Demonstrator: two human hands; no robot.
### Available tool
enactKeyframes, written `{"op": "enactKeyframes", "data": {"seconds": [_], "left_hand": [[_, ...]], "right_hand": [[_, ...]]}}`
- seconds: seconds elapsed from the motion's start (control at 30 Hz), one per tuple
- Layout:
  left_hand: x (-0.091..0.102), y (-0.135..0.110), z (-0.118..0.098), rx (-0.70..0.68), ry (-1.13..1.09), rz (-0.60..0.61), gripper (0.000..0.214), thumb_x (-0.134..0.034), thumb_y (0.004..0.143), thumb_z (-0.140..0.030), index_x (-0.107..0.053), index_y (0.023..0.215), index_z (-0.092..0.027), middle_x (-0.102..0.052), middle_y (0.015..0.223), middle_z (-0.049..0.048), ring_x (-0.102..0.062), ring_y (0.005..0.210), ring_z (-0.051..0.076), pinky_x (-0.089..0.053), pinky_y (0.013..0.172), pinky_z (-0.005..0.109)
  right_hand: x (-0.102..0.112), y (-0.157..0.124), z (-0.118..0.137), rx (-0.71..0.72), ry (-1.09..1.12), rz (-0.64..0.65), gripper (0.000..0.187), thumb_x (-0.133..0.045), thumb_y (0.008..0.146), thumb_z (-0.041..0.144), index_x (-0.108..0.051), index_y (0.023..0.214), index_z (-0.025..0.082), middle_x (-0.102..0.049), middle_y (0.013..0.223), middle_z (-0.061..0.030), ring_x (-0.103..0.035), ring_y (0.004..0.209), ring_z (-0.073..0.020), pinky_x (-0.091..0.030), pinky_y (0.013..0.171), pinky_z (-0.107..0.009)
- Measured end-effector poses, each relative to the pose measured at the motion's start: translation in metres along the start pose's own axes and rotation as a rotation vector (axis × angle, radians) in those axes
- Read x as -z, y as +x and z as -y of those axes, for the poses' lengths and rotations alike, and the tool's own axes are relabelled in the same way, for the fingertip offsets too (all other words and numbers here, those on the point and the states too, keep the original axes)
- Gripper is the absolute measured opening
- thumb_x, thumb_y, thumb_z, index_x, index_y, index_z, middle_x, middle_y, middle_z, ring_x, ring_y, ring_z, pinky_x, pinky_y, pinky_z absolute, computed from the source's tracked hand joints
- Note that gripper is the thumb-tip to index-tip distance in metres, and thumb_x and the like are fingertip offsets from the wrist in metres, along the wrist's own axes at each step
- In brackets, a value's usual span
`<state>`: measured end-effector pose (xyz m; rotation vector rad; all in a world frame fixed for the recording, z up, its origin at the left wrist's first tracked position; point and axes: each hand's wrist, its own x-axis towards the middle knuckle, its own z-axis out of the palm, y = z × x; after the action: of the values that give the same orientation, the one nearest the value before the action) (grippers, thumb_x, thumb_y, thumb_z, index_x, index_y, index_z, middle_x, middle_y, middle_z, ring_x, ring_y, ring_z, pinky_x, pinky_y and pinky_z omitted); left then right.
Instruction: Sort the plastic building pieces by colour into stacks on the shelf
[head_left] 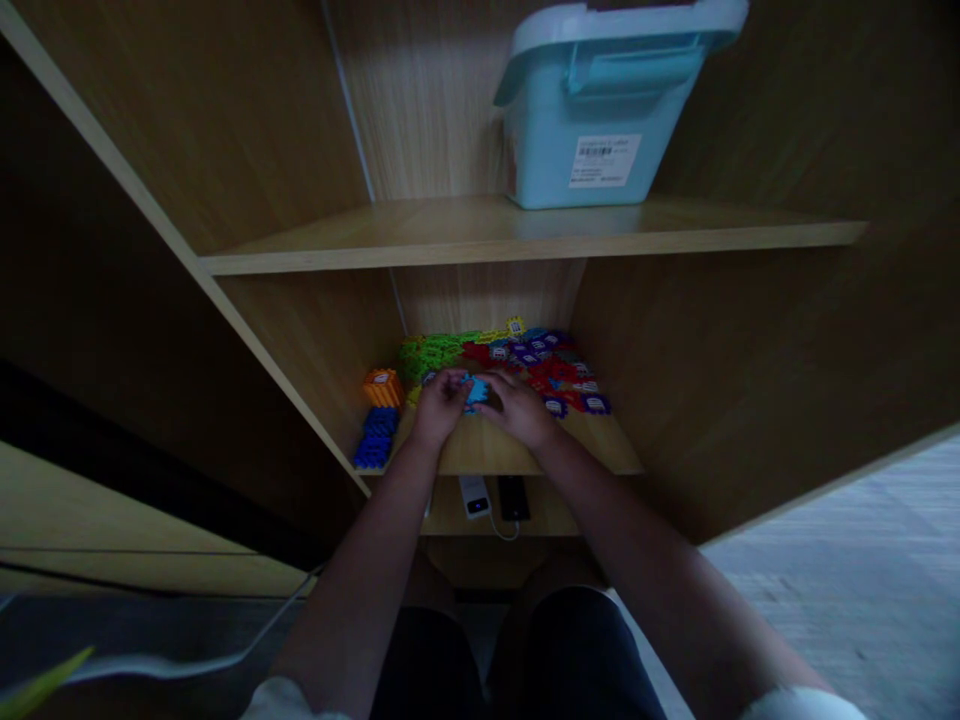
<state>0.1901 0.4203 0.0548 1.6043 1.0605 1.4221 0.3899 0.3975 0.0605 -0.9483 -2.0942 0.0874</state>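
Note:
Both my hands meet over the middle shelf board. My left hand (442, 402) grips the left side of some light blue toy building pieces (477, 390), while my right hand (519, 405) has its fingers closed around their right side. How many pieces are between the fingers I cannot tell. Behind the hands lies a spread of flat, notched pieces: green ones (435, 352) at the left, red ones (551, 378) and purple ones (531, 350) at the right. Left of my left hand stand a stack of orange pieces (383, 388) and stacks of dark blue pieces (376, 437).
A light blue lidded bin (585, 120) with a label stands on the upper shelf (450, 235). Below the hands, a white power bank (474, 496) and a black phone (514, 498) joined by a cable lie on a lower board. Cabinet walls flank both sides.

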Motion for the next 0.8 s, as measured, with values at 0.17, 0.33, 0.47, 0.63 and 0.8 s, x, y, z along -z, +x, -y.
{"op": "enactKeyframes", "data": {"seconds": [0.17, 0.33, 0.47, 0.63, 0.8], "left_hand": [[-0.002, -0.001, -0.003, -0.009, -0.068, 0.062, 0.035, -0.077, 0.09, -0.044, -0.066, 0.116, -0.023, -0.076, 0.104, 0.0055, -0.074, 0.084, 0.018, -0.066, 0.07, 0.031], [-0.004, -0.003, -0.005, -0.039, -0.016, 0.121, 0.03, -0.072, 0.094, -0.032, -0.062, 0.121, -0.022, -0.075, 0.13, 0.0109, -0.076, 0.113, 0.02, -0.066, 0.097, 0.038], [-0.002, -0.005, -0.011, -0.112, 0.279, 0.012, 0.023, -0.064, 0.097, -0.019, -0.066, 0.12, -0.021, -0.077, 0.128, 0.0111, -0.074, 0.119, 0.021, -0.06, 0.109, 0.039], [-0.001, -0.01, -0.023, -0.096, 0.66, -0.065, 0.024, -0.057, 0.094, -0.009, -0.075, 0.107, -0.018, -0.081, 0.112, 0.0124, -0.075, 0.111, 0.026, -0.058, 0.107, 0.04], [-0.001, -0.012, -0.024, -0.066, 0.746, 0.116, 0.023, -0.061, 0.088, -0.008, -0.08, 0.098, -0.018, -0.083, 0.105, 0.0115, -0.076, 0.105, 0.028, -0.058, 0.102, 0.04]], "right_hand": [[-0.002, -0.001, -0.003, -0.061, -0.006, -0.037, 0.048, -0.075, 0.099, 0.032, -0.062, 0.145, 0.024, -0.069, 0.135, -0.0139, -0.068, 0.124, -0.0319, -0.058, 0.109, -0.05], [-0.001, -0.001, -0.007, -0.195, -0.074, -0.1, 0.046, -0.074, 0.097, 0.029, -0.064, 0.14, 0.019, -0.071, 0.13, -0.0162, -0.069, 0.12, -0.0327, -0.059, 0.105, -0.048], [0.0, 0.0, -0.01, -0.321, -0.224, -0.118, 0.043, -0.072, 0.097, 0.03, -0.067, 0.136, 0.014, -0.071, 0.131, -0.0206, -0.067, 0.122, -0.0366, -0.055, 0.109, -0.051], [0.001, -0.001, -0.01, -0.319, -0.219, -0.116, 0.035, -0.067, 0.099, 0.031, -0.068, 0.131, 0.016, -0.073, 0.129, -0.0195, -0.068, 0.121, -0.0352, -0.054, 0.11, -0.049], [-0.002, -0.003, -0.011, -0.221, 0.008, -0.041, 0.029, -0.071, 0.096, 0.029, -0.065, 0.124, 0.022, -0.077, 0.116, -0.01, -0.074, 0.101, -0.025, -0.058, 0.096, -0.039]]}}
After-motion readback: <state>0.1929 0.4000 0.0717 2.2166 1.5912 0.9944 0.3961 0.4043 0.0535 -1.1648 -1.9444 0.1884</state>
